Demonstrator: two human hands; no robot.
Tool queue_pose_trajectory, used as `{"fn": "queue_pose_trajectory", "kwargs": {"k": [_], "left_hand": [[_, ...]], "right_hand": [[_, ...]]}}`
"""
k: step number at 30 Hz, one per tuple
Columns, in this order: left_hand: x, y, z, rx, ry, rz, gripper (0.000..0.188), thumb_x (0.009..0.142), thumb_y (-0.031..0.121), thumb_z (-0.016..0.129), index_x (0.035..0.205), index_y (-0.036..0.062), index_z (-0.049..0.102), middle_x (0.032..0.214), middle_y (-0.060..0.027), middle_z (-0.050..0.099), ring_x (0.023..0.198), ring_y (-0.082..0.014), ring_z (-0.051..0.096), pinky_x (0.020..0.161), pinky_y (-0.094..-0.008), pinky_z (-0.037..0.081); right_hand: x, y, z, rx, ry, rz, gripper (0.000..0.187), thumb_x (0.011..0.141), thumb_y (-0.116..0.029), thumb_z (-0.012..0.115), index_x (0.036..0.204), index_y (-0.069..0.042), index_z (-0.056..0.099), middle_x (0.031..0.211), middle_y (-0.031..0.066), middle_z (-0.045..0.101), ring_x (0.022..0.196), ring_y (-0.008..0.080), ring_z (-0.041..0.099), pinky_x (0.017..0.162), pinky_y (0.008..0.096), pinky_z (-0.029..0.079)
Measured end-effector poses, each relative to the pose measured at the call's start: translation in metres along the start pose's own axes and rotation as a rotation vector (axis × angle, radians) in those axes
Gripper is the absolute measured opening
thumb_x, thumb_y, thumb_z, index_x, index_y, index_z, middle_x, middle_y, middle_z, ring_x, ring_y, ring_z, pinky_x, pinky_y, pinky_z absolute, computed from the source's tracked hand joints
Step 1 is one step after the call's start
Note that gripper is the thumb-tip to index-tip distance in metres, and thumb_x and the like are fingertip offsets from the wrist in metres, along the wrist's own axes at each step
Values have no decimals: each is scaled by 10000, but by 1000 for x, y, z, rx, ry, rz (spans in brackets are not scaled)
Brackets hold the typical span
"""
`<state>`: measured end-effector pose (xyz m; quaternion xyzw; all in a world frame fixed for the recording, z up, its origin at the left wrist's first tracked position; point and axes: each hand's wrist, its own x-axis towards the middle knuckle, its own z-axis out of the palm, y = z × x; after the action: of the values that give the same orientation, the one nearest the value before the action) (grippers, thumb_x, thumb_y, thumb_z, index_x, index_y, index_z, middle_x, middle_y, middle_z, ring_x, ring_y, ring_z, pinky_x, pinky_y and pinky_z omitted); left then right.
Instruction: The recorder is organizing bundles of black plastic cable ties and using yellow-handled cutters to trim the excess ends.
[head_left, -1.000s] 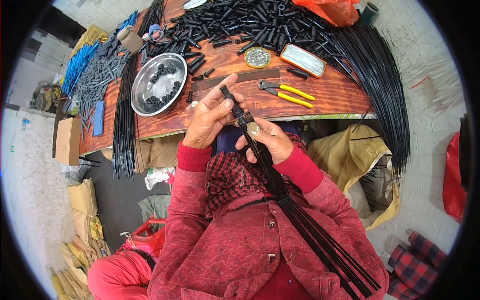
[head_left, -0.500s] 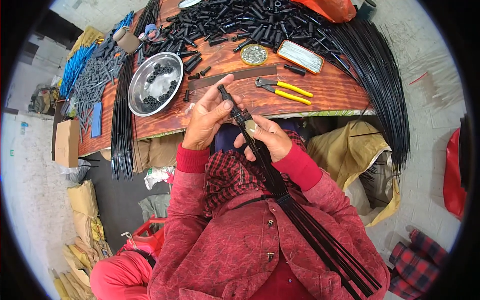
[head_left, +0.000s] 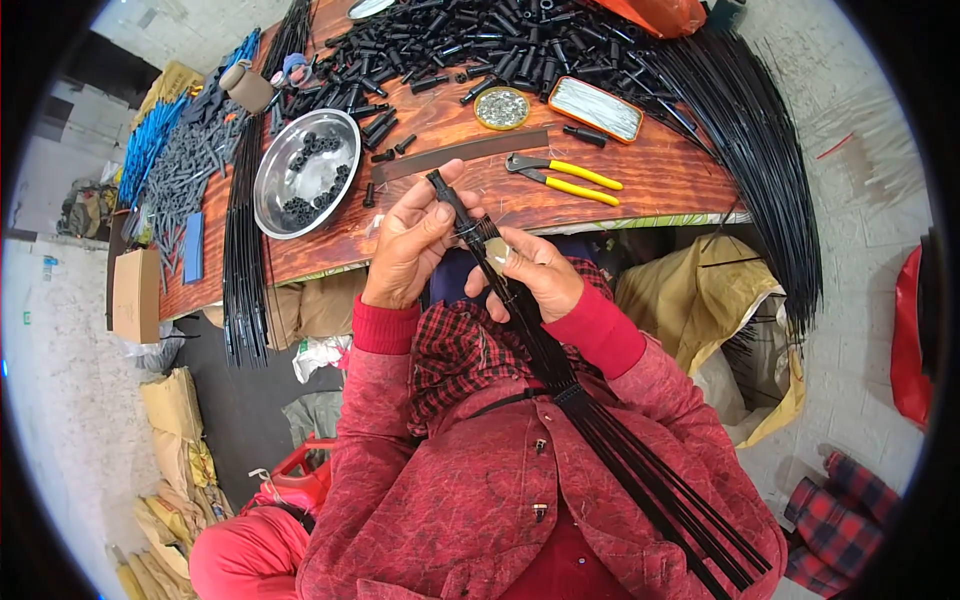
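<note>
A bundle of thin black ribs, which looks like an umbrella frame, runs slantwise from my hands down across my jacket. At its upper end is a black plastic tube-shaped piece, like an umbrella runner. My left hand pinches this piece between thumb and fingers, its narrow end pointing up and away. Just below, my right hand grips the ribs near where they meet the tube. A small pale, yellowish piece shows at my right thumb tip; what it is I cannot make out.
On the wooden table lie yellow-handled pincers, a metal bowl of black rings, a round dish of small metal bits, a tray of pale wires and heaped black tubes. Long black rods overhang the right edge.
Both hands keep their hold on the frame. The tube's upper end has shifted slightly left; otherwise the view has tilted a little.
</note>
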<state>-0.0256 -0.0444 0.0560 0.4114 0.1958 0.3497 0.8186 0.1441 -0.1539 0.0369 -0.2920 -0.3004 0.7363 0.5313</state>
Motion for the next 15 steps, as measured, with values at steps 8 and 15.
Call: {"fn": "queue_pose_trajectory", "kwargs": {"k": [8, 15], "left_hand": [[-5, 3, 11, 86, -6, 50, 791, 747, -37, 771, 1437, -18, 385, 1212, -118, 561, 1125, -223, 591, 973, -343, 501], [-4, -13, 0, -33, -73, 128, 729, 750, -84, 737, 1402, -16, 420, 1224, -117, 555, 1113, -217, 591, 969, -333, 505]], "right_hand": [[-3, -3, 6, 5, 28, -9, 446, 982, -376, 562, 1246, -26, 482, 915, 171, 680, 581, 159, 645, 514, 242, 508], [-5, -7, 14, -57, 42, -1, 483, 982, -396, 562, 1278, -24, 481, 895, 161, 686, 585, 148, 647, 520, 242, 516]]}}
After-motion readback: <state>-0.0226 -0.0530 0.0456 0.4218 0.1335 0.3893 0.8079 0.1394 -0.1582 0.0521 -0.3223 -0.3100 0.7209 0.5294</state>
